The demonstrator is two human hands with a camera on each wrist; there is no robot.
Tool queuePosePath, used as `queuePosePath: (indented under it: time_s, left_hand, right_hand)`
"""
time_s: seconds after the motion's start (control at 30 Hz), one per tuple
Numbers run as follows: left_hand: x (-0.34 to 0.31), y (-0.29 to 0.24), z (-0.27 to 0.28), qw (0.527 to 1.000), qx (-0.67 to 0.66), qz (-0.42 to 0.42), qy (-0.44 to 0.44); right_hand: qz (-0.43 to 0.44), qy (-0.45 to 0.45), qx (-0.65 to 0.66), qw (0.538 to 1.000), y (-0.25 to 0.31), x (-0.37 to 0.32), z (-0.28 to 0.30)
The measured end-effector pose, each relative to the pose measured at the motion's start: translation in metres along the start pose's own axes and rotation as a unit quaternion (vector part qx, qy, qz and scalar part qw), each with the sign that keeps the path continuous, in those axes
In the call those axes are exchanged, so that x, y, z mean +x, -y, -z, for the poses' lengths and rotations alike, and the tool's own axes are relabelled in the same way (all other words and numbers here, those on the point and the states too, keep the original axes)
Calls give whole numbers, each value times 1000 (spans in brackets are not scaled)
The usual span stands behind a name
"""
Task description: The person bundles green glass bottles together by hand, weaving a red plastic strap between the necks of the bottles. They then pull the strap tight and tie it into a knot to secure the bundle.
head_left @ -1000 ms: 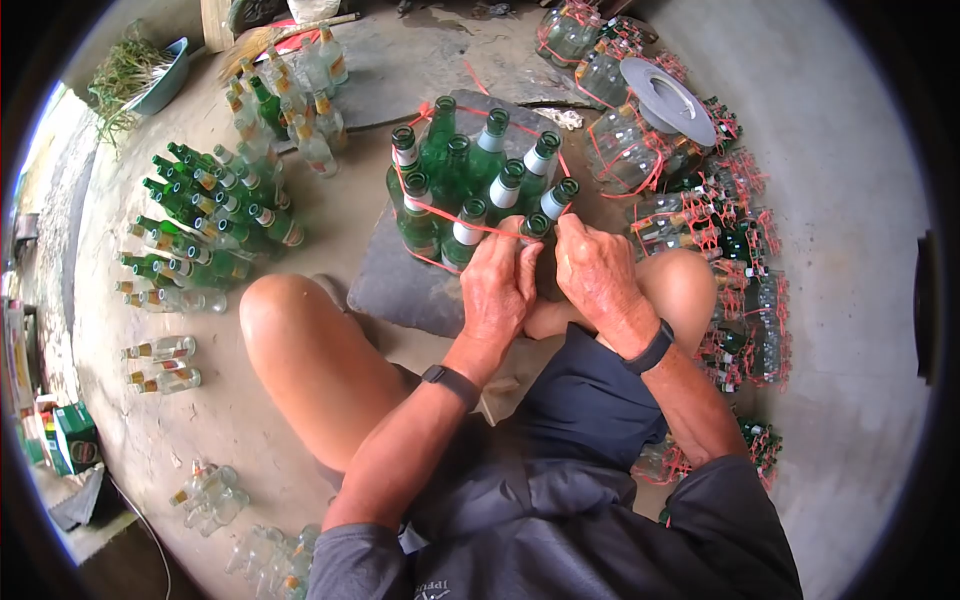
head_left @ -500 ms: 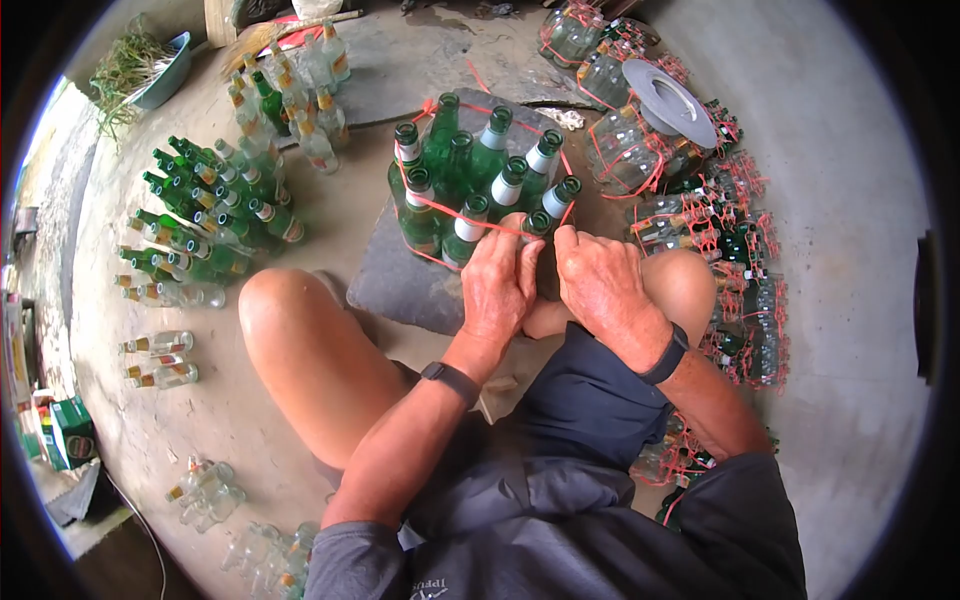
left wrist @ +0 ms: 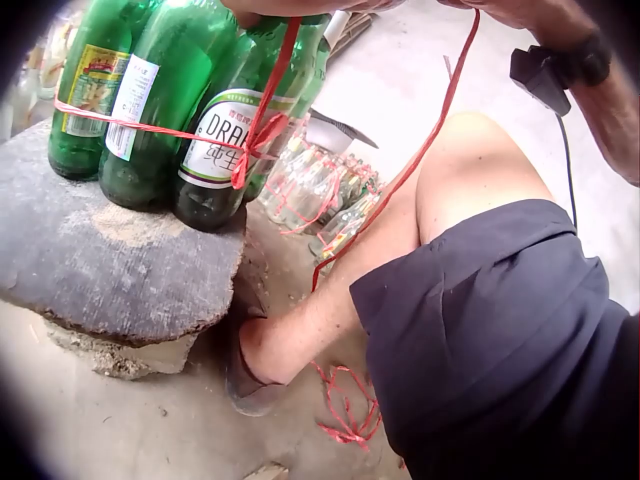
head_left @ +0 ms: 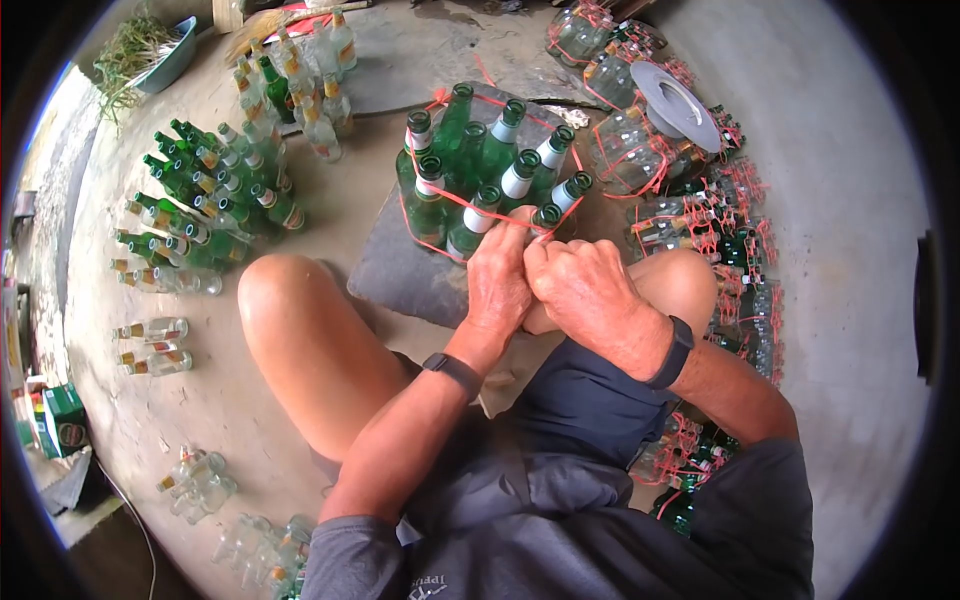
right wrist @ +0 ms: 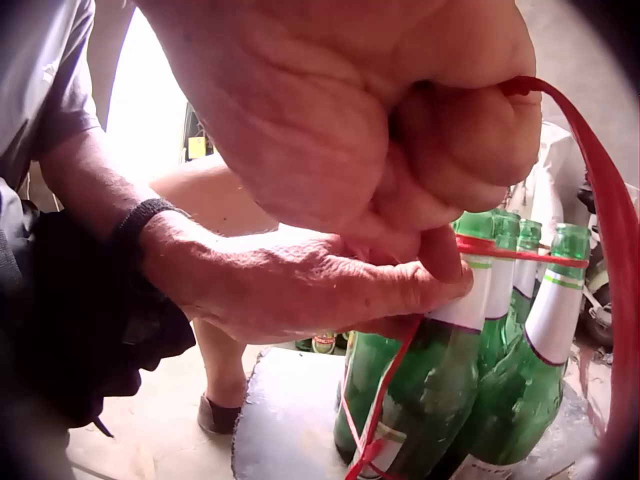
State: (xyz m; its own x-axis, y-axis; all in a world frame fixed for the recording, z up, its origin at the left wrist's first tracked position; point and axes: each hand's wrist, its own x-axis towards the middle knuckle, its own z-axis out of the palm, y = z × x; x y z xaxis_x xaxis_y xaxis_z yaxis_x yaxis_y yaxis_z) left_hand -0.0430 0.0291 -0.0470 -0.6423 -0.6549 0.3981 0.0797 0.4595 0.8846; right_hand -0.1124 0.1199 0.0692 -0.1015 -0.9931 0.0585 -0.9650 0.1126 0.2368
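Right hand (head_left: 590,290) has closed in on left hand (head_left: 498,280); both grip red string (right wrist: 612,190). Bottles (head_left: 428,215) upright on slab (head_left: 400,270). Risk: hard one-sided pull slips loop, tips outer bottle.

We see the right hand (head_left: 585,290) has moved across to meet the left hand (head_left: 498,280), closing the gap between them. Its elbow has swung outward, and we find the ribbon (head_left: 572,211) near its fingers slanting more.

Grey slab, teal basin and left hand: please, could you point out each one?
Grey slab (left wrist: 120,265): left wrist view, bare top.
Teal basin (head_left: 176,64): head view, outer wall.
Left hand (head_left: 498,280): head view, back of hand.
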Motion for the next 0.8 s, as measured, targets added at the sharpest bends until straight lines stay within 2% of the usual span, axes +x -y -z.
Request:
queuePosePath:
  time_s: [0.03, 0.13, 0.2, 0.3, 0.33, 0.37, 0.4, 0.47, 0.6, 0.67, 0.73, 0.8]
  left_hand:
    - [0, 2, -1, 1000, 3, -29, -3]
    - [-2, 3, -1, 999, 24, -30, 5]
    - [-2, 6, -2, 999, 41, -27, 16]
    - [-6, 11, -3, 999, 37, -18, 20]
    - [-6, 10, -2, 1000, 15, -12, 14]
    - [-4, 7, -4, 999, -22, -25, -28]
    - [-4, 7, -4, 999, -23, -24, -27]
    - [-3, 7, -2, 1000, -6, 3, -3]
    - [-2, 4, 0, 1000, 10, 15, 14]
    - [0, -3, 1, 1000, 4, 16, 3]
    - [1, 0, 1, 1000, 16, 12, 13]
    - [2, 0, 0, 999, 29, 7, 22]
  right_hand:
    - [0, 0, 1, 1000, 0, 4, 3]
    - [15, 37, 27, 999, -7, 17, 13]
    - [121, 49, 31, 991, -16, 28, 17]
    - [135, 39, 88, 986, -33, 43, 14]
    - [137, 40, 90, 986, -37, 50, 17]
    - [138, 73, 81, 984, -41, 57, 22]
    - [139, 106, 73, 982, -46, 63, 26]
    - [140, 107, 72, 982, -53, 73, 24]
    - [130, 163, 132, 969, -71, 87, 20]
    - [120, 156, 231, 953, -85, 90, 10]
    - [115, 155, 258, 947, -95, 93, -1]
    - [101, 180, 343, 916, -102, 96, -5]
